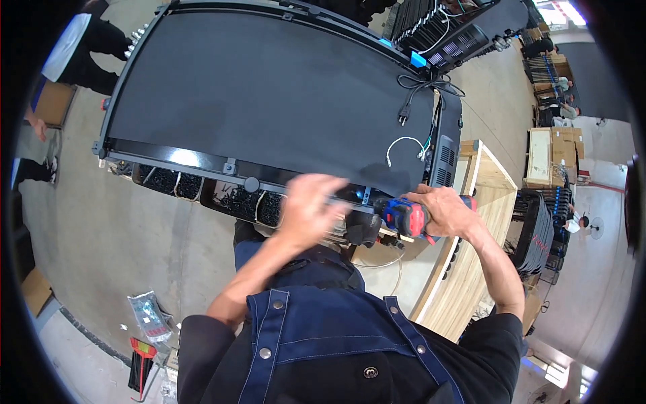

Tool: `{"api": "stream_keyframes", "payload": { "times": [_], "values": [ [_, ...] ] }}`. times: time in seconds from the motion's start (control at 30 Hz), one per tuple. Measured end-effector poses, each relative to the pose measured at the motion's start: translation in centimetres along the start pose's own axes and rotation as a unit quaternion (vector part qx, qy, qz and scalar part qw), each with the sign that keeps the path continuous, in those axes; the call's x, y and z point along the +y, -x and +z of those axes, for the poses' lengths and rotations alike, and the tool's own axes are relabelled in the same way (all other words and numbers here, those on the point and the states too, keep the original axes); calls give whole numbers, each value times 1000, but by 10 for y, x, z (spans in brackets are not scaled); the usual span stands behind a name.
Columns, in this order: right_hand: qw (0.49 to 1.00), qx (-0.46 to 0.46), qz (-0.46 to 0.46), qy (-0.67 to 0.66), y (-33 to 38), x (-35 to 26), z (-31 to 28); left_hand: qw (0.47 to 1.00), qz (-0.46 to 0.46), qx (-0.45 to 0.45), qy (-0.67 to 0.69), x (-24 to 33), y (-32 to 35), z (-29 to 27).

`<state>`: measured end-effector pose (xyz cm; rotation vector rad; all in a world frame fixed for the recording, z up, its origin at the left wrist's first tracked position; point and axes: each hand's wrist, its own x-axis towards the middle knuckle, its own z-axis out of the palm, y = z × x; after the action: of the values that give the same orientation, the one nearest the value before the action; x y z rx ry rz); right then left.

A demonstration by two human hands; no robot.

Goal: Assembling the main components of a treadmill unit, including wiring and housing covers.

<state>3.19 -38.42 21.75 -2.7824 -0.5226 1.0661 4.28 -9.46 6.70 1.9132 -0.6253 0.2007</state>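
My right hand (445, 210) grips a blue and red cordless drill (406, 217), its nose against or close by the near side rail of a treadmill deck. My left hand (309, 209) is over the near rail (269, 186), smeared by motion. Whether anything lies in its fingers cannot be made out. A wide black running belt (269, 87) covers the deck in front of me. Near its right end lie a black power cord (410, 101) with a plug and a thin white cable (402, 139).
Below the near rail, black bins (232, 200) hold many small dark fasteners. A light wooden crate (464, 269) stands at my right. Another person (94, 44) stands beyond the deck's left end. A red dustpan (142, 348) and a plastic bag (151, 316) are on the floor at lower left.
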Motion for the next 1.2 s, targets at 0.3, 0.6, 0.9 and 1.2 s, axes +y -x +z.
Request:
{"api": "stream_keyframes", "payload": {
  "times": [0.3, 0.6, 0.9, 1.2],
  "values": [
    [927, -120, 170, -313, -14, -92, 113, 939, -14, -116, -324, -119, 18, -217],
    [857, 84, 382, -335, -151, -115, 369, 895, 195, -219, -336, -153, -4, -182],
    [694, 162, 568, -412, -248, -128, 473, 866, 267, -236, -350, -139, -20, -176],
    [745, 295, 168, -575, -318, -160, 339, 857, 197, -294, -374, -142, -19, -187]
  ]
}}
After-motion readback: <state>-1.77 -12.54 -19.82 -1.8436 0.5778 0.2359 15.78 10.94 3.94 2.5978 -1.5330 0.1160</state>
